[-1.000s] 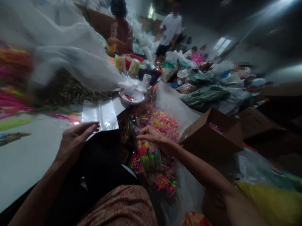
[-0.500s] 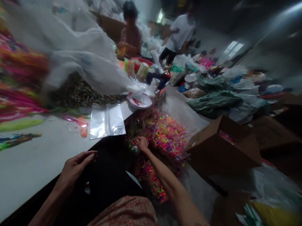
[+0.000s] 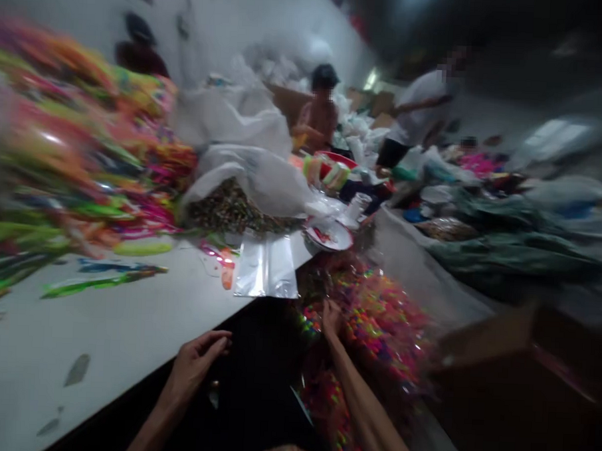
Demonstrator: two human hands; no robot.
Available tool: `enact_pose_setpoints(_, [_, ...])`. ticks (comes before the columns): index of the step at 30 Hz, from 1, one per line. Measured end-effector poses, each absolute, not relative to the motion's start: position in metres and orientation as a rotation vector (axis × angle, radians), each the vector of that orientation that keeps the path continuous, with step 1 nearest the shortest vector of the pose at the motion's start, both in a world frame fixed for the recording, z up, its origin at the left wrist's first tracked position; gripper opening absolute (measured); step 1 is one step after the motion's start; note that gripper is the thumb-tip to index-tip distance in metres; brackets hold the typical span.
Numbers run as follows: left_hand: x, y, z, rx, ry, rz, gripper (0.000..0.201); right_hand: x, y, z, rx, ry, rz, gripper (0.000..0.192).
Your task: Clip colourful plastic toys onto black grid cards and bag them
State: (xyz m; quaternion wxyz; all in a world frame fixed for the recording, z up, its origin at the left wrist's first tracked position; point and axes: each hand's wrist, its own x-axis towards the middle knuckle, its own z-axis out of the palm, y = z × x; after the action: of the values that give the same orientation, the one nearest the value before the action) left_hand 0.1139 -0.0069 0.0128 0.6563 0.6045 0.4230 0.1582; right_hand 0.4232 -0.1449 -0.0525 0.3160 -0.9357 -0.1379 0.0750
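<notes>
The right hand (image 3: 331,318) is reached into the bag of bright beads (image 3: 371,328) just beside the bench (image 3: 127,331); its grip cannot be told. The left hand (image 3: 195,367) is held loosely apart at the bench edge, near the clear sleeves (image 3: 266,274).

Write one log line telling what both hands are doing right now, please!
right hand: reaching into bag of neon beads | left hand: at white table edge, holding nothing visible | clear bags: flat on table

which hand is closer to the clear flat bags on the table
Right. The right hand is just below-right of the clear bags, in the bright beads; the left hand sits lower, at the table edge.
</notes>
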Motion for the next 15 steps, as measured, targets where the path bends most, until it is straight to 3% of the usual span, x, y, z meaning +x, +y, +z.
enact_pose_setpoints(8, [0.091, -0.001, 0.002, 1.423, 0.944, 0.433, 0.041, 0.416, -0.133, -0.061, -2.524, -0.543, 0.41, 0.036])
enact_pose_setpoints(15, [0.041, 0.014, 0.002, 1.462, 1.046, 0.515, 0.036, 0.432, -0.098, -0.008, -2.391, -0.858, -0.058, 0.054])
